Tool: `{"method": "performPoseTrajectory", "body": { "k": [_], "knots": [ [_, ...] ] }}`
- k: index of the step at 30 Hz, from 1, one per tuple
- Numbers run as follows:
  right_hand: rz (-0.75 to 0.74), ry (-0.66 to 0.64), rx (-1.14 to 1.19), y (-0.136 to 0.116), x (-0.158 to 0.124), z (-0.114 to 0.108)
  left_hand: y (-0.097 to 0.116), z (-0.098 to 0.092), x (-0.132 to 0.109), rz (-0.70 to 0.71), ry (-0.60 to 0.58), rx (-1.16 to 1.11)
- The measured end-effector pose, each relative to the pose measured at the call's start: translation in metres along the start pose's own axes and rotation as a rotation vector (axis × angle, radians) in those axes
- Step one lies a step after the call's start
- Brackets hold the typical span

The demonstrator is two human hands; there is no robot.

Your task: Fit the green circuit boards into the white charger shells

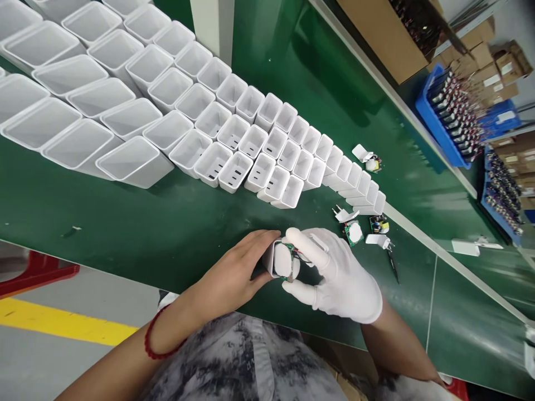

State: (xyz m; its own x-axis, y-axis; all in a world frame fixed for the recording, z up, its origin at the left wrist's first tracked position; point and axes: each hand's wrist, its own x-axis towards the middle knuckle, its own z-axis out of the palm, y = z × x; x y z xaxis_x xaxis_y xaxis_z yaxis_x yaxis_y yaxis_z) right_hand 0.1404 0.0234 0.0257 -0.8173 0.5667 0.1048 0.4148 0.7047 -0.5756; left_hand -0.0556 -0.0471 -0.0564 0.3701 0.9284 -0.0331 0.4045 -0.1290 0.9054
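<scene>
Bare and wearing a red bracelet at the wrist, my left hand (240, 270) is closed around a white plastic housing (270, 257). My right hand (334, 273), in a white glove, grips a green circuit board with a white pad (283, 260) by its edges, between thumb and fingers. The board is at the mouth of the housing; how deep it sits I cannot tell. Thin wires run from it toward a white piece partly hidden by the glove. Beyond my hands, rows of open white housings (234, 133) stand on the green table (167, 223).
Right of my hands lie a loose circuit board (354, 233), a white plug piece (378, 240) and a dark thin tool (393, 266). Another plug-and-board assembly (371, 161) lies farther back. Blue trays (438, 120) full of wired parts and cardboard boxes (480, 61) stand at the right.
</scene>
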Motion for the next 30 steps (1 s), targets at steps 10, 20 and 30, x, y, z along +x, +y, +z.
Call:
{"method": "performPoseTrajectory", "body": {
  "k": [10, 20, 30],
  "knots": [
    [0.134, -0.177, -0.028, -0.018, 0.012, -0.014, 0.002, -0.006, 0.004, 0.008, -0.041, -0.024],
    [0.120, -0.085, 0.078, -0.012, 0.006, -0.012, -0.001, -0.005, 0.005, -0.018, -0.091, -0.025],
    [0.105, -0.045, 0.043, -0.011, 0.005, -0.007, 0.000, -0.007, 0.004, -0.039, -0.112, -0.020]
  ]
}}
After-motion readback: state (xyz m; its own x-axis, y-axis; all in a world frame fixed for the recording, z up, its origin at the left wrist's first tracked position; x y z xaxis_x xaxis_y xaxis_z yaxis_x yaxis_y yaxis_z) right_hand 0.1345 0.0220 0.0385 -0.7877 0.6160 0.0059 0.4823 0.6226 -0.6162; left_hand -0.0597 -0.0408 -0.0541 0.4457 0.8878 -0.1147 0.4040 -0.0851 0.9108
